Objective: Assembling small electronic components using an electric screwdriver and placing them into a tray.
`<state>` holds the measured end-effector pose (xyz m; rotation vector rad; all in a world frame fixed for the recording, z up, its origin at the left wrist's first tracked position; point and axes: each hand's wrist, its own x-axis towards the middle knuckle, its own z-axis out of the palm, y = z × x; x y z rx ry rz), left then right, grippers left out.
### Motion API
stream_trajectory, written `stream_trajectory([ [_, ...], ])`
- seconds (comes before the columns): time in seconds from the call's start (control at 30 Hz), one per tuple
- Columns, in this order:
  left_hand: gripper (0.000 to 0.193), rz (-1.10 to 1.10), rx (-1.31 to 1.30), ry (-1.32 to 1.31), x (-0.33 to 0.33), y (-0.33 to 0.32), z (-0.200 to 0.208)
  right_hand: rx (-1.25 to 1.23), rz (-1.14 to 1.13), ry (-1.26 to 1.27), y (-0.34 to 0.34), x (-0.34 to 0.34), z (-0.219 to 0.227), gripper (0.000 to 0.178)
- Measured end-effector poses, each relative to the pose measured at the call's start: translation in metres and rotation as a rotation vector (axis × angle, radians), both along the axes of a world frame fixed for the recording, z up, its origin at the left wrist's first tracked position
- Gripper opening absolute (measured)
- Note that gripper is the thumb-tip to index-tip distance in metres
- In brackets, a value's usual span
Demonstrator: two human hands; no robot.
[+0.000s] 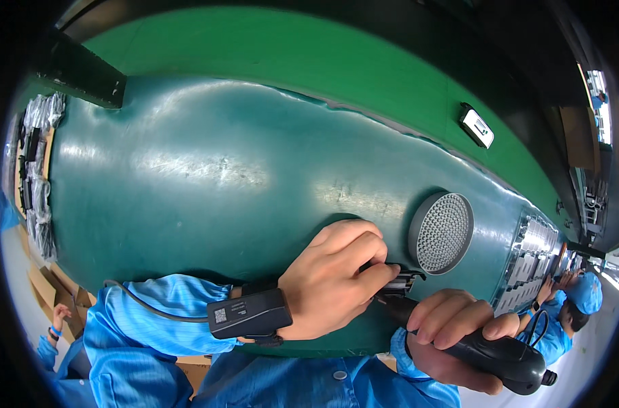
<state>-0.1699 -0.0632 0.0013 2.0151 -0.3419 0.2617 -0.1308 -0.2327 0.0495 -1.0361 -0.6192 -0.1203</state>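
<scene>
My left hand (336, 275) is closed, fingers pinched on a small dark part (408, 277) at the table's near side. Much of that part is hidden by my fingers, so its kind does not show. Wrapped in my right hand (452, 326) is a black electric screwdriver (510, 364), lying slantwise with its nose toward the part. Whether the tip touches the part I cannot tell. Just beyond the part sits a round grey dish (413, 234) with a dimpled inside.
The tabletop (187, 217) is green. At its left end, a box (49, 153) holds dark parts in clear plastic. A dark post (85, 75) rises at the far left. Clear trays (520, 265) lie at right, near a co-worker (574, 306). Another person's hand (60, 316) shows at left.
</scene>
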Motion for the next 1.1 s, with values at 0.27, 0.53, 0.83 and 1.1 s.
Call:
stream_trajectory([
  [0.27,0.042,-0.004,-0.080,0.004,0.001,0.005,0.018,0.022,0.011,0.015,-0.011,0.006,0.004,0.060],
  [0.53,0.024,-0.011,0.074,-0.152,-0.002,0.003,0.010,0.049,-0.002,0.031,-0.016,0.006,0.010,0.060],
  [0.83,0.019,-0.044,0.046,-0.129,-0.002,0.003,0.010,0.103,-0.031,0.011,-0.013,0.006,0.011,0.058],
  [1.1,0.020,-0.074,0.040,-0.089,-0.003,0.002,0.013,0.111,-0.015,0.023,-0.014,0.004,0.012,0.059],
])
